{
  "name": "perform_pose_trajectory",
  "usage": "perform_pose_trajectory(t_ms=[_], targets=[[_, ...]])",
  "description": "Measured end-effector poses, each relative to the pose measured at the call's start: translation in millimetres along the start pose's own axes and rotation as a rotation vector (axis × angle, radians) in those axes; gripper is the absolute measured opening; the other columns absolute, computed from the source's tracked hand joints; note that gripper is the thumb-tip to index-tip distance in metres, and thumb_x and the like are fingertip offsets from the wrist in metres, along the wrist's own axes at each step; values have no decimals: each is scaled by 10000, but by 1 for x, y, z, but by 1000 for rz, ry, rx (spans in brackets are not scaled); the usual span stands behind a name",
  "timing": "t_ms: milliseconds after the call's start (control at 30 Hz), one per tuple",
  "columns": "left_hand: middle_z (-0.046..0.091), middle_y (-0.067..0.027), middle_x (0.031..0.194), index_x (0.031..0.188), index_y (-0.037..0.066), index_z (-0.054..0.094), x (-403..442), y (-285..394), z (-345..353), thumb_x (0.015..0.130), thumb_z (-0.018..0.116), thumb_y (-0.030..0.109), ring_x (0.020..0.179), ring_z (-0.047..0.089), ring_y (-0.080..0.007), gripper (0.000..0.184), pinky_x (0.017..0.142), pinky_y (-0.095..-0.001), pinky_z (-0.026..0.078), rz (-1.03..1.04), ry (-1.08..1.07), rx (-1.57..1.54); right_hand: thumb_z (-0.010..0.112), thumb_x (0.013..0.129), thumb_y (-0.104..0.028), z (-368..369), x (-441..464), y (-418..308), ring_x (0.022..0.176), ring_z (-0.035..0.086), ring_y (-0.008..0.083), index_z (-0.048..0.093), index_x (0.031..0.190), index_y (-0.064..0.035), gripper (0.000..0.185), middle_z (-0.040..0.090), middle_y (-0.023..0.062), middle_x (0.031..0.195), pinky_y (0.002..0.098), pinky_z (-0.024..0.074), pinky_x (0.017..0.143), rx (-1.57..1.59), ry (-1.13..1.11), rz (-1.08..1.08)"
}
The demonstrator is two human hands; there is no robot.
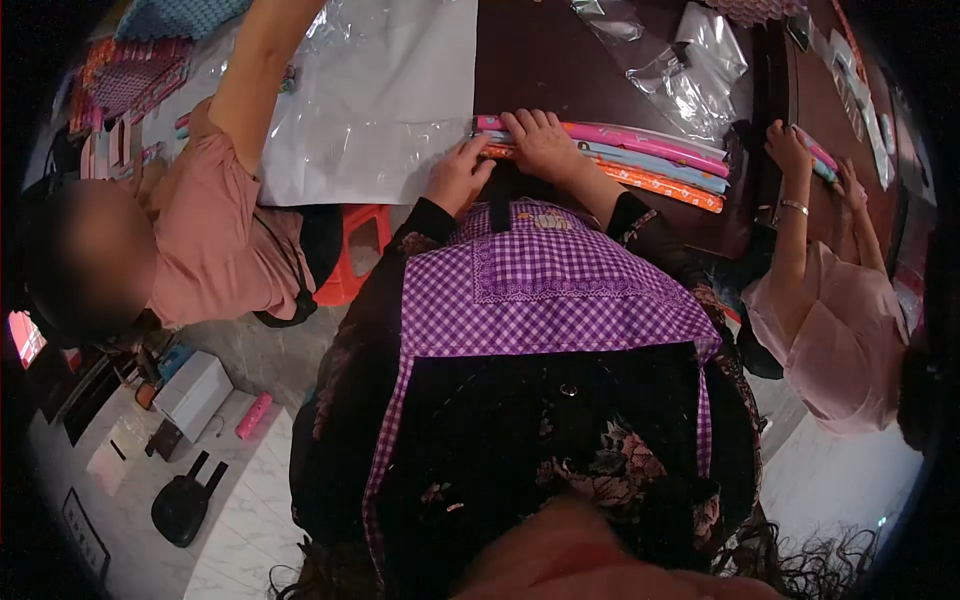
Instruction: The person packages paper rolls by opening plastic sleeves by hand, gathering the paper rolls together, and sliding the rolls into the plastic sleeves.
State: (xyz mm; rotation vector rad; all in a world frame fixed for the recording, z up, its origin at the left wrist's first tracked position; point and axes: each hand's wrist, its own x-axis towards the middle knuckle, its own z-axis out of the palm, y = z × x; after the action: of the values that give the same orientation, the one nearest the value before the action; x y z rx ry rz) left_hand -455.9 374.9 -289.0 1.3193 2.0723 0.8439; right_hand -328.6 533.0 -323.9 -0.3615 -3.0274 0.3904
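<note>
A bundle of patterned rolls in pink, light blue and orange lies side by side at the table's near edge. My right hand lies across the left part of the bundle, its fingers bent over the pink roll. Close to the bundle's left end, my left hand has its fingers drawn together against the rolls. What its fingertips hold is partly hidden. Clear plastic film is spread to the left of the rolls over a white sheet.
Crumpled clear plastic lies farther back on the dark table. A person in a pink top reaches across at left, near an orange stool. At right, another person handles a colourful roll.
</note>
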Motion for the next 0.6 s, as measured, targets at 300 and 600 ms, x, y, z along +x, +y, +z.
perform_pose_trajectory(t_ms=[300, 600], targets=[[596, -151, 1055, 1218, 135, 536, -2, -26, 15, 819, 655, 209, 972, 577, -359, 423, 818, -422, 481, 135, -80, -64, 685, 770, -271, -8, 1, -1, 1095, 504, 323, 392, 1351, -7, 702, 514, 170, 1197, 433, 406, 930, -35, -93, 3], [409, -128, 1355, 1359, 39, 375, 30, -17, -11, 623, 824, 309, 1236, 394, -319, 903, 1017, -456, 320, 278, 13, 668, 686, 750, -244, -3, 0, 1, 1071, 513, 307, 411, 1322, -16, 674, 523, 152, 1176, 417, 409, 915, -37, -57, 5]])
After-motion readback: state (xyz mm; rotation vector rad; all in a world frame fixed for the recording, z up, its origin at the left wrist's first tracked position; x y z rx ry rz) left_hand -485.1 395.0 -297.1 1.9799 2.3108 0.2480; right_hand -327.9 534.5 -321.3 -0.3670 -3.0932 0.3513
